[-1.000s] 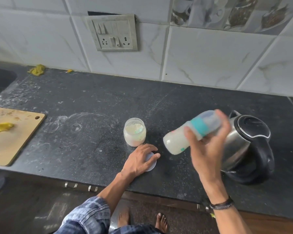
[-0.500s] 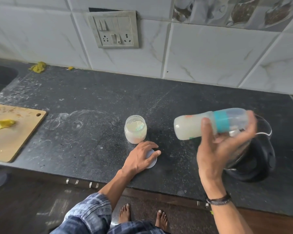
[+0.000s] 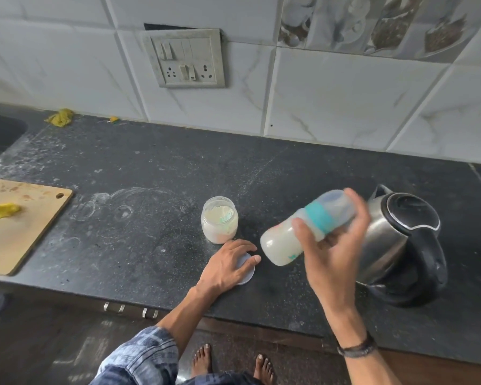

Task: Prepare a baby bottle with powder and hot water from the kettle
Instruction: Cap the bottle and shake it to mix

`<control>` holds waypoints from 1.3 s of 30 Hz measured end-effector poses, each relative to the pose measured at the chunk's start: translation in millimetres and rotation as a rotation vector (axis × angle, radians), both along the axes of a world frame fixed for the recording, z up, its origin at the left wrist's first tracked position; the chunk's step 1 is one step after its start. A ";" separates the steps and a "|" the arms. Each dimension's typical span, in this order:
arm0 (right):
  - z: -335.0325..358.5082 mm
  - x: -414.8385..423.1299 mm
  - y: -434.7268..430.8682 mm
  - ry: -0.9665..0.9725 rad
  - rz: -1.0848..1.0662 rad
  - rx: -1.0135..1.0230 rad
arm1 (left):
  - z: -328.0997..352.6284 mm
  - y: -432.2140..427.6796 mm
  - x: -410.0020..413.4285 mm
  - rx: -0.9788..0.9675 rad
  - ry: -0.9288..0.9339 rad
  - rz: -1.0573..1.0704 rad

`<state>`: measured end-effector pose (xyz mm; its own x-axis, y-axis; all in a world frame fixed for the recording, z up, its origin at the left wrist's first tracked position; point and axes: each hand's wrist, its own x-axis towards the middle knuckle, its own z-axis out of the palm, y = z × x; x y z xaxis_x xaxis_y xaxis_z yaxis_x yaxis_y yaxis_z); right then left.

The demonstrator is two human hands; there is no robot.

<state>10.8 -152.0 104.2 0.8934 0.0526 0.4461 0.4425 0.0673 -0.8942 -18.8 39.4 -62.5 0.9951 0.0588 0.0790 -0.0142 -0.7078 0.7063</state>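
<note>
The person is wearing a blue and grey checked sleeve [image 3: 147, 354] on the left arm, bunched near the elbow. A dark braided band [image 3: 357, 348] is circling the right wrist. Both forearms are showing bare, and the 2 feet [image 3: 232, 366] are going unshod.

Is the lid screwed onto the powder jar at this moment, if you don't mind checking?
No, the powder jar stands open, and its lid lies flat on the counter under the left hand.
</note>
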 end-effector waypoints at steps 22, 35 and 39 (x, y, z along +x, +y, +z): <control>-6.7 14.1 -11.2 -0.082 -0.195 0.116 | -1.1 -2.2 -0.1 0.011 -0.006 0.049; -4.3 7.7 -7.7 -0.023 -0.003 -0.141 | 2.2 -1.7 -0.6 0.002 -0.006 0.017; -6.8 -3.3 -9.3 0.035 -0.023 -0.018 | 3.2 -2.4 -0.1 0.001 0.015 0.011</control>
<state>7.6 -161.3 97.4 0.9095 0.0394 0.4139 0.4123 0.0417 -0.9101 -18.9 36.9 -59.3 0.9955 0.0701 0.0644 0.0043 -0.7089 0.7053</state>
